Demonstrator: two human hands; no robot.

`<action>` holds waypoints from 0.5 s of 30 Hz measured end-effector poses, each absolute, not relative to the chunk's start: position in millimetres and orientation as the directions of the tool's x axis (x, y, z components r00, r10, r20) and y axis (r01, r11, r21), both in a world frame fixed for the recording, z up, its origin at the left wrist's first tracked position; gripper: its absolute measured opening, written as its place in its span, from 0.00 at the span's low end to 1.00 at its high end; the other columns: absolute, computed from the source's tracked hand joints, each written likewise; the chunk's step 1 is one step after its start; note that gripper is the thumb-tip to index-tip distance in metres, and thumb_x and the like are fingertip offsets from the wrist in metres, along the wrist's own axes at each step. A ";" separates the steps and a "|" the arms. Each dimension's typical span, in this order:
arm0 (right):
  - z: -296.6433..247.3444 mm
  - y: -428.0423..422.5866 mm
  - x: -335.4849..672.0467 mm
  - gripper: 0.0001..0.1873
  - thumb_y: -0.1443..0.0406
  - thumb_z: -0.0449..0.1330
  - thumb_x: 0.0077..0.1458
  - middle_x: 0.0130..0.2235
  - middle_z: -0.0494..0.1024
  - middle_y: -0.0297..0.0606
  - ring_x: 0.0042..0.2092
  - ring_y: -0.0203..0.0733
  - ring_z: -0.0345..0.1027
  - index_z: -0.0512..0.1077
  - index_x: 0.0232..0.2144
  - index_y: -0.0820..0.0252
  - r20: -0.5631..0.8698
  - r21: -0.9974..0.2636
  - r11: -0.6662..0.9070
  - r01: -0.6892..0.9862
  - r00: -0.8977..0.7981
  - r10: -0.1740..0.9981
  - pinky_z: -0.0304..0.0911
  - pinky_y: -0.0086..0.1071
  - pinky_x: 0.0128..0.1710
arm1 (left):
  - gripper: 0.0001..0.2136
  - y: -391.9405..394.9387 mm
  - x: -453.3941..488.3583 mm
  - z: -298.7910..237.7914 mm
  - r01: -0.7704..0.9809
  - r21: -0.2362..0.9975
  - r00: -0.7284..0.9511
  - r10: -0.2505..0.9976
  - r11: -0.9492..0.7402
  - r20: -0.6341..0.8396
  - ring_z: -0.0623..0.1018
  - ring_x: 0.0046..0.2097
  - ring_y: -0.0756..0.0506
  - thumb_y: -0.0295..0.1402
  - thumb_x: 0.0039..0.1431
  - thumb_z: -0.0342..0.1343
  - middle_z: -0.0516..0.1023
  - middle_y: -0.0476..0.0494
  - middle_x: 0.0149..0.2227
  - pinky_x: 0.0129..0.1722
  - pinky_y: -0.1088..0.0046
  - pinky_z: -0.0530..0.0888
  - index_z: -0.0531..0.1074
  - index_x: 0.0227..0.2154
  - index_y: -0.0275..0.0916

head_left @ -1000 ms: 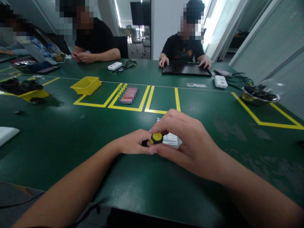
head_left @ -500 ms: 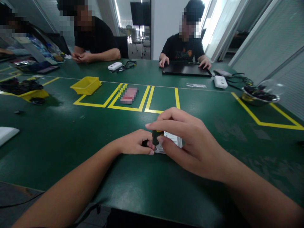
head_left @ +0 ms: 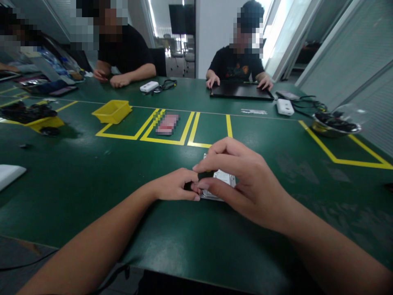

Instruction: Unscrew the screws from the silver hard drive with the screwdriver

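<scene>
Handle point(head_left: 205, 176) sits pinched between thumb and fingers of the right hand point(head_left: 242, 184), over a silver device point(head_left: 225, 177) on the green table point(head_left: 153, 241); left hand point(head_left: 175, 184) is at the device's left edge; its grip I cannot tell.

Silver drive point(head_left: 225, 179) was partly obsc. by R hand point(head_left: 245, 186); its print too sm. to read. Blk/yel. tool point(head_left: 205, 175) mostly covered by same hand; lower end was not vis. L hand point(head_left: 176, 184): some fingertips hidden, grip unconfirmed. L forearm point(head_left: 101, 233) was cut off by bottom edge, R forearm point(head_left: 331, 241) at bottom R corner. Pink item point(head_left: 167, 124) was pixelated, ID n/a. White object point(head_left: 10, 175) cut off by L edge; dark item point(head_left: 389, 187) likewise by R edge. Sm. dark bit point(head_left: 24, 146) too tiny to ID. Heads of persons opp. point(head_left: 235, 65) were blurred out.
</scene>
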State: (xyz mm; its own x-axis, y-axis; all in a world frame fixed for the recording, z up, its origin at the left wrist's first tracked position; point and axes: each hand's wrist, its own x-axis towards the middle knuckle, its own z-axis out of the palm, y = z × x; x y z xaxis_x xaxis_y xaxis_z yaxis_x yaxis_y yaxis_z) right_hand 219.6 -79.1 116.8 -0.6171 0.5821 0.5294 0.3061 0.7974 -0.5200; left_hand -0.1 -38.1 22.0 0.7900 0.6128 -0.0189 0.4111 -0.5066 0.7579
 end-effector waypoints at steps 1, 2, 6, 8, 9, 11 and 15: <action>116.7 -78.7 219.3 0.09 0.65 0.59 0.62 0.41 0.73 0.40 0.43 0.37 0.67 0.77 0.41 0.62 0.529 -0.515 0.797 0.314 -0.615 0.584 0.64 0.30 0.42 | 0.12 -38.7 -0.2 21.4 0.429 0.742 0.783 0.621 -0.515 -0.022 0.77 0.45 0.42 0.39 0.58 0.61 0.78 0.45 0.39 0.44 0.67 0.72 0.75 0.40 0.37; 116.7 -78.2 219.3 0.08 0.66 0.58 0.62 0.40 0.73 0.39 0.43 0.37 0.67 0.77 0.40 0.62 0.532 -0.510 0.800 0.315 -0.616 0.581 0.64 0.30 0.41 | 0.12 -39.0 -0.2 20.6 0.442 0.730 0.781 0.625 -0.521 -0.026 0.77 0.45 0.42 0.39 0.58 0.61 0.78 0.45 0.40 0.44 0.67 0.72 0.75 0.40 0.37; 117.4 -76.9 221.0 0.10 0.70 0.57 0.62 0.44 0.77 0.39 0.46 0.38 0.69 0.75 0.44 0.61 0.545 -0.505 0.814 0.286 -0.625 0.558 0.65 0.32 0.46 | 0.13 -38.0 -0.4 16.4 0.439 0.730 0.788 0.614 -0.523 -0.035 0.77 0.46 0.41 0.39 0.58 0.62 0.79 0.44 0.41 0.45 0.67 0.71 0.75 0.41 0.36; 117.7 -76.9 222.3 0.12 0.72 0.56 0.61 0.45 0.78 0.38 0.48 0.38 0.70 0.74 0.46 0.61 0.553 -0.507 0.821 0.264 -0.631 0.544 0.65 0.33 0.50 | 0.13 -36.6 -0.6 14.5 0.426 0.746 0.791 0.610 -0.512 -0.033 0.77 0.46 0.41 0.38 0.58 0.62 0.79 0.43 0.41 0.45 0.66 0.71 0.75 0.42 0.36; 117.8 -77.0 222.8 0.13 0.73 0.56 0.60 0.46 0.79 0.38 0.49 0.38 0.70 0.74 0.46 0.62 0.554 -0.510 0.823 0.253 -0.635 0.538 0.64 0.33 0.52 | 0.13 -36.1 -0.8 13.7 0.423 0.752 0.792 0.609 -0.507 -0.034 0.77 0.46 0.41 0.38 0.58 0.62 0.79 0.43 0.41 0.46 0.65 0.71 0.75 0.42 0.35; 117.5 -77.3 223.3 0.14 0.75 0.55 0.59 0.47 0.79 0.38 0.50 0.36 0.71 0.74 0.45 0.63 0.553 -0.518 0.823 0.234 -0.643 0.530 0.63 0.32 0.54 | 0.13 -35.6 -1.3 12.6 0.419 0.760 0.793 0.608 -0.497 -0.040 0.77 0.47 0.41 0.38 0.58 0.62 0.80 0.42 0.41 0.46 0.65 0.72 0.75 0.42 0.35; 116.9 -78.2 223.2 0.16 0.77 0.54 0.58 0.49 0.79 0.39 0.52 0.35 0.70 0.74 0.47 0.64 0.549 -0.520 0.824 0.226 -0.650 0.526 0.63 0.31 0.55 | 0.12 -36.1 -2.1 12.2 0.401 0.776 0.794 0.607 -0.487 -0.029 0.78 0.45 0.42 0.37 0.58 0.62 0.80 0.43 0.40 0.45 0.65 0.72 0.75 0.41 0.35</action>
